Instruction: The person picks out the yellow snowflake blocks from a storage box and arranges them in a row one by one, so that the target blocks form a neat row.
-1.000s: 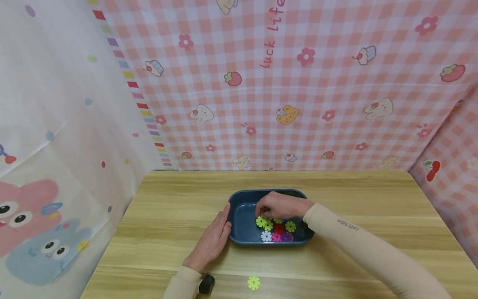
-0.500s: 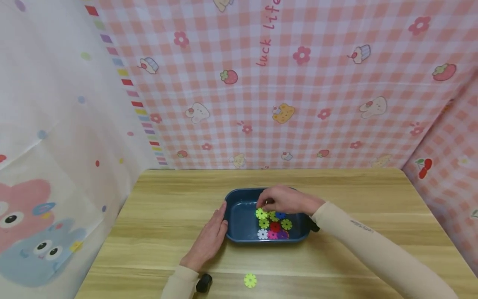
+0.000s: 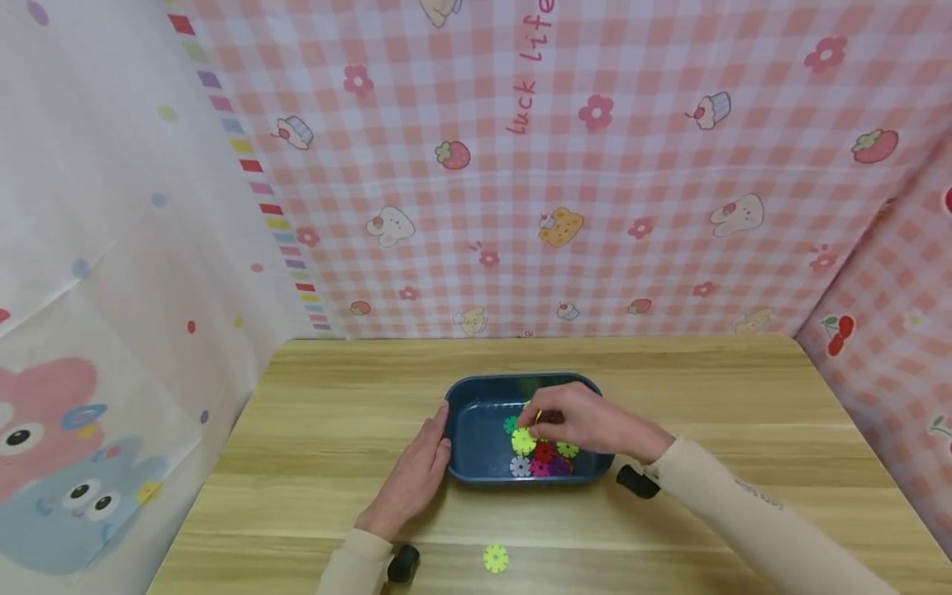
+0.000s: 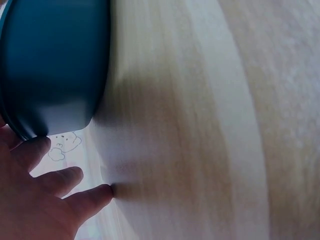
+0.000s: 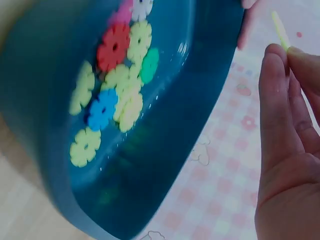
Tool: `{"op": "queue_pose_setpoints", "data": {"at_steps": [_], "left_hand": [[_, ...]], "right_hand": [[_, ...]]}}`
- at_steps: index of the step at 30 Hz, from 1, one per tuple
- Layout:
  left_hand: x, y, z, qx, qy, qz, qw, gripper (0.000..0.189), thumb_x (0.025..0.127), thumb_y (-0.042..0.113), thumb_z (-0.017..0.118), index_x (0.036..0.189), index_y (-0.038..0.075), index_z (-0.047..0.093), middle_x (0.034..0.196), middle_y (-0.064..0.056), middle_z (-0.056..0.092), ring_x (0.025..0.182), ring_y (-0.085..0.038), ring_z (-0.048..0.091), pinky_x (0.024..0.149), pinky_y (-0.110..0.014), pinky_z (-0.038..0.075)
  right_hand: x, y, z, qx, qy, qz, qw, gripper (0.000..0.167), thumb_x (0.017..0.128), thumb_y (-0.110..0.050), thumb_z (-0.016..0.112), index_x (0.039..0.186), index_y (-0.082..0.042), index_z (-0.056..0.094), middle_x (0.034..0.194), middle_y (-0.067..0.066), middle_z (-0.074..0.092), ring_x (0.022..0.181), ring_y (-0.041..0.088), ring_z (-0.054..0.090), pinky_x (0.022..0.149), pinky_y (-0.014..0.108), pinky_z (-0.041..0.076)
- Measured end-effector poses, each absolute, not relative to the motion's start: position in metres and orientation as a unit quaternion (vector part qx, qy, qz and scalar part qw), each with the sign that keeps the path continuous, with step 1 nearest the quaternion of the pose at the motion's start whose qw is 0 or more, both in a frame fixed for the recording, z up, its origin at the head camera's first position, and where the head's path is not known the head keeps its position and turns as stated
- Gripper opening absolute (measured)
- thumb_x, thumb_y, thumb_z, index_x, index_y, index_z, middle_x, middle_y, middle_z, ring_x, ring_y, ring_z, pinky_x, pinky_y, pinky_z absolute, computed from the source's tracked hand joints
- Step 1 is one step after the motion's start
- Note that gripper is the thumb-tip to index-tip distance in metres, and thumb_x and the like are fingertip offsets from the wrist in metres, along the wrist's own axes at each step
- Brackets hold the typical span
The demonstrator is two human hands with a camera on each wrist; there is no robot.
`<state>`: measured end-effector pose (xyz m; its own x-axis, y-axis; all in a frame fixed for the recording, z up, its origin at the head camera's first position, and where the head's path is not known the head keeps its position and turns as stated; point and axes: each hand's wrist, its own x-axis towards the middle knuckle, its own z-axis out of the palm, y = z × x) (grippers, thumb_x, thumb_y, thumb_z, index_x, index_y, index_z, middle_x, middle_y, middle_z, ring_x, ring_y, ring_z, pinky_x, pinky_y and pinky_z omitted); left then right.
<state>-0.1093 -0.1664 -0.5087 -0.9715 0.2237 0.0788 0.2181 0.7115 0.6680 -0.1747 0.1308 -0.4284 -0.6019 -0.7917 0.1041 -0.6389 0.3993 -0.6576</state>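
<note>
In the head view, my left hand (image 3: pixel 414 473) lies with fairly straight fingers against the left end of a dark blue oblong tray (image 3: pixel 476 446). The left wrist view has its fingertips at the rim. Over the tray my right hand (image 3: pixel 587 420) pinches a yellow-green snowflake disc (image 5: pixel 281 31) between thumb and forefinger, seen edge-on from the right wrist. Inside the tray lie several notched plastic discs: a red disc (image 5: pixel 114 46), a blue disc (image 5: pixel 102 109), a green disc (image 5: pixel 149 65), a white disc (image 3: pixel 521 467), and pink, purple and yellow-green ones. My right hand covers part of them.
One more yellow-green disc (image 3: pixel 496 559) lies on the wooden table (image 3: pixel 335 397) in front of the tray. Behind the table hangs a pink checked cloth (image 3: pixel 521 190), with a white patterned cloth (image 3: pixel 149 248) at the left.
My right hand has risen off the pile with a yellow-green disc in its fingertips and shifted slightly right. A green disc now shows in the tray. The left hand stays at the tray.
</note>
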Motion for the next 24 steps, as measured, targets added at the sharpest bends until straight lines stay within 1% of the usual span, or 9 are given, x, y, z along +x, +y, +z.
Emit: {"op": "queue_pose_setpoints", "data": {"at_steps": [6, 13, 17, 20, 24], "left_hand": [[-0.110, -0.167, -0.509, 0.120, 0.925, 0.359, 0.004, 0.056, 0.113, 0.018, 0.040, 0.164, 0.003, 0.024, 0.168, -0.016, 0.028, 0.151, -0.043, 0.030, 0.123, -0.055, 0.027], [-0.110, -0.166, -0.509, 0.125, 0.924, 0.361, 0.001, 0.056, 0.113, 0.018, 0.041, 0.164, 0.003, 0.024, 0.168, -0.016, 0.028, 0.151, -0.043, 0.030, 0.123, -0.055, 0.027], [-0.111, -0.166, -0.508, 0.127, 0.923, 0.363, -0.004, 0.056, 0.112, 0.016, 0.041, 0.164, 0.002, 0.025, 0.167, -0.017, 0.029, 0.151, -0.044, 0.031, 0.123, -0.054, 0.028], [-0.111, -0.165, -0.508, 0.126, 0.923, 0.364, -0.005, 0.056, 0.112, 0.016, 0.041, 0.164, 0.002, 0.025, 0.167, -0.018, 0.029, 0.150, -0.045, 0.032, 0.123, -0.054, 0.028], [-0.110, -0.165, -0.507, 0.124, 0.922, 0.366, -0.002, 0.056, 0.112, 0.016, 0.041, 0.164, 0.002, 0.024, 0.167, -0.018, 0.029, 0.150, -0.044, 0.031, 0.123, -0.054, 0.028]], "right_hand": [[-0.157, 0.133, -0.431, -0.421, 0.822, -0.371, 0.098, 0.015, 0.098, -0.014, 0.072, 0.112, -0.019, 0.078, 0.102, -0.012, 0.071, 0.083, 0.002, 0.064, 0.072, 0.024, 0.057], [-0.140, 0.138, -0.440, -0.409, 0.812, -0.404, 0.105, 0.013, 0.097, -0.011, 0.073, 0.107, -0.019, 0.078, 0.099, -0.015, 0.070, 0.082, 0.003, 0.063, 0.071, 0.025, 0.058], [-0.131, 0.142, -0.445, -0.405, 0.806, -0.419, 0.100, 0.013, 0.097, -0.012, 0.074, 0.106, -0.020, 0.078, 0.099, -0.013, 0.071, 0.083, 0.003, 0.061, 0.071, 0.025, 0.058], [-0.124, 0.143, -0.449, -0.403, 0.803, -0.429, 0.099, 0.012, 0.097, -0.012, 0.073, 0.107, -0.019, 0.077, 0.102, -0.010, 0.072, 0.086, 0.003, 0.061, 0.074, 0.024, 0.059], [-0.116, 0.145, -0.455, -0.399, 0.797, -0.441, 0.102, 0.012, 0.098, -0.012, 0.073, 0.107, -0.019, 0.077, 0.103, -0.010, 0.072, 0.087, 0.003, 0.061, 0.075, 0.023, 0.059]]}}
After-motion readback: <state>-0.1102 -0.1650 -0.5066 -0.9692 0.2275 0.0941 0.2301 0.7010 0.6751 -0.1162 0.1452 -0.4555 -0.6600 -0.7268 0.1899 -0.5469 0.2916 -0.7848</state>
